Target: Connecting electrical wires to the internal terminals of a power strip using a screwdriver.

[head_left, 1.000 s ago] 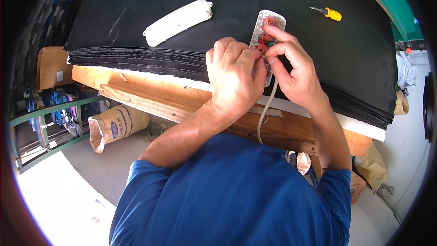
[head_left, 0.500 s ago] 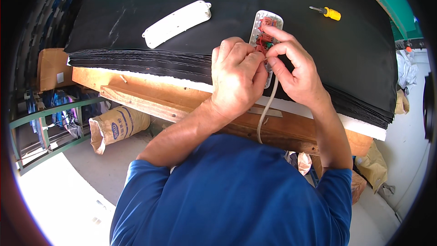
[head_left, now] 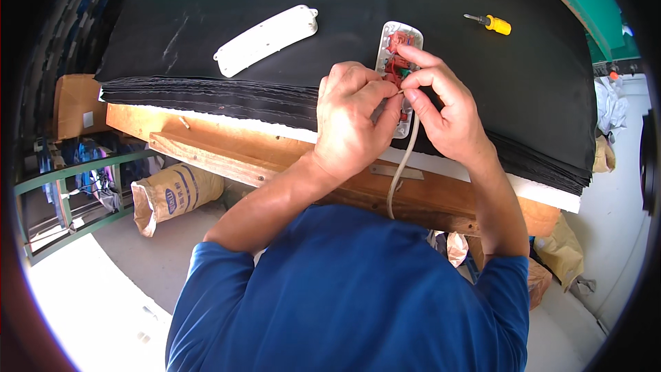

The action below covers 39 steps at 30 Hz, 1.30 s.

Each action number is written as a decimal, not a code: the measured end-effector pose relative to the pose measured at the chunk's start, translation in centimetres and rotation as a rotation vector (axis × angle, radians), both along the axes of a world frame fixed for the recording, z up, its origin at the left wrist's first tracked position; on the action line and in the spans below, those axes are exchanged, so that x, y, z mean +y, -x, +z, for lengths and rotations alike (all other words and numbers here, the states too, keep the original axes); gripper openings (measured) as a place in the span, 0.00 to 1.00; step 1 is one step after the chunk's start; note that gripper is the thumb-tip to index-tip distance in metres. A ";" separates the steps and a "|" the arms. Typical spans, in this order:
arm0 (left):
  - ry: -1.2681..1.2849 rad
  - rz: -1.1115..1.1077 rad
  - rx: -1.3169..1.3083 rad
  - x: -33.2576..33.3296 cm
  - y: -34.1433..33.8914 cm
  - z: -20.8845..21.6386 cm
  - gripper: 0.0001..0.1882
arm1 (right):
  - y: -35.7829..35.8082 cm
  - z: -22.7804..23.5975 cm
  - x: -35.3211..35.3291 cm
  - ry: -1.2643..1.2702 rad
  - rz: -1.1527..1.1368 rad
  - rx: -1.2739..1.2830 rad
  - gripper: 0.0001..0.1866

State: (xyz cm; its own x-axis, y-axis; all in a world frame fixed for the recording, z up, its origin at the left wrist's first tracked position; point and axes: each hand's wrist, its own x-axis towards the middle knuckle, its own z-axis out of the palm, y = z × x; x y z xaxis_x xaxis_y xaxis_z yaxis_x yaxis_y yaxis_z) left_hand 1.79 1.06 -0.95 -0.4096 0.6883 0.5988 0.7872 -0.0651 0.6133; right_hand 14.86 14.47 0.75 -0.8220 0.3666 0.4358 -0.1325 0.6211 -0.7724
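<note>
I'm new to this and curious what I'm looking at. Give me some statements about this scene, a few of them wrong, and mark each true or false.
1. The left hand and right hand are both at the open white casing. True.
2. The right hand grips a yellow-handled screwdriver. False: the screwdriver lies on the black sheets, right of both hands.
3. A pale cable runs from beside the casing toward the person. True.
4. The long white cover is fitted on the casing. False: the cover lies apart, to the left.
5. Red parts show inside the casing. True.
</note>
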 end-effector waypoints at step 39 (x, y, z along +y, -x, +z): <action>-0.064 -0.142 0.152 0.9 1.6 1.4 0.10 | 8.7 7.1 9.4 -0.028 -0.102 -0.033 0.16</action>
